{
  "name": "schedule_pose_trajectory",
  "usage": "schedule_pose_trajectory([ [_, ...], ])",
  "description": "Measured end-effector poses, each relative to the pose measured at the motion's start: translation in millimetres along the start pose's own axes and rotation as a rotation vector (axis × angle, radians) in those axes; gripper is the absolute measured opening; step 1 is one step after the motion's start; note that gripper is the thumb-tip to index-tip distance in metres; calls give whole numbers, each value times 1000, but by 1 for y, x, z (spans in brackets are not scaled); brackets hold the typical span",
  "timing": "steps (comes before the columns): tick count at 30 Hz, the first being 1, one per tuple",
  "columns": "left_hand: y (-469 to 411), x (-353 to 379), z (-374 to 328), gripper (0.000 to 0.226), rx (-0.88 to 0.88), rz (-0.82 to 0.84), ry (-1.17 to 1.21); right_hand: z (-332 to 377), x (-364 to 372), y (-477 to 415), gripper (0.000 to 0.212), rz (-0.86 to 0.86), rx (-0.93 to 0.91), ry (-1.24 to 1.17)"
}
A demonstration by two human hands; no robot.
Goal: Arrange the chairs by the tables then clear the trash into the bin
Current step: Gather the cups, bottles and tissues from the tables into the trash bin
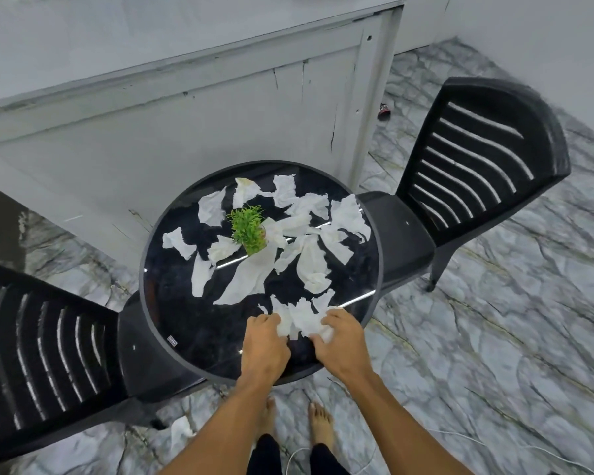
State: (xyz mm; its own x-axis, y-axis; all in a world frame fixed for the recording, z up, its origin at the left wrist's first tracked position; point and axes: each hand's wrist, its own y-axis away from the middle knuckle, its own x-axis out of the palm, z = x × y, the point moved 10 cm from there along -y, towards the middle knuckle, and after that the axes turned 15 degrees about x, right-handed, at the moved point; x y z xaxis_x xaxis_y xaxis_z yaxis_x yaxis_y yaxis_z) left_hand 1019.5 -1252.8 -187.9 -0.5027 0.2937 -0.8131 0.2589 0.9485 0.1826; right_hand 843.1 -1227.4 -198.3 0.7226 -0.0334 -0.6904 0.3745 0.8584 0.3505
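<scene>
Both chairs (477,159) are tucked against the round table (192,323). My left hand (264,341) and right hand (340,341) have their fingers curled onto the nearest tissue scraps (302,318) at the near rim, bunching them from both sides for a single lift. Other scraps (251,279) lie around the plant (249,228). Bin not in view.

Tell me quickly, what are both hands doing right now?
Left hand: closed, gripping the torn tissue pieces.
Right hand: closed, gripping the same torn tissue pieces.
</scene>
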Motion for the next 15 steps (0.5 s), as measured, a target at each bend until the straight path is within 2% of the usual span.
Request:
schedule_pose_trajectory([
  [2,1,-6,0,32,-21,-38,-7,4,10,0,36,58,-13,53],
  [5,5,-25,-2,33,-32,-144,-32,6,15,-3,22,80,1,68],
  [12,17,-59,10,33,-105,-280,-83,-1,-2,-8,18,-23,74,-81],
  [15,16,-60,9,41,-69,-286,-83,-9,2,-12,27,27,117,-165],
])
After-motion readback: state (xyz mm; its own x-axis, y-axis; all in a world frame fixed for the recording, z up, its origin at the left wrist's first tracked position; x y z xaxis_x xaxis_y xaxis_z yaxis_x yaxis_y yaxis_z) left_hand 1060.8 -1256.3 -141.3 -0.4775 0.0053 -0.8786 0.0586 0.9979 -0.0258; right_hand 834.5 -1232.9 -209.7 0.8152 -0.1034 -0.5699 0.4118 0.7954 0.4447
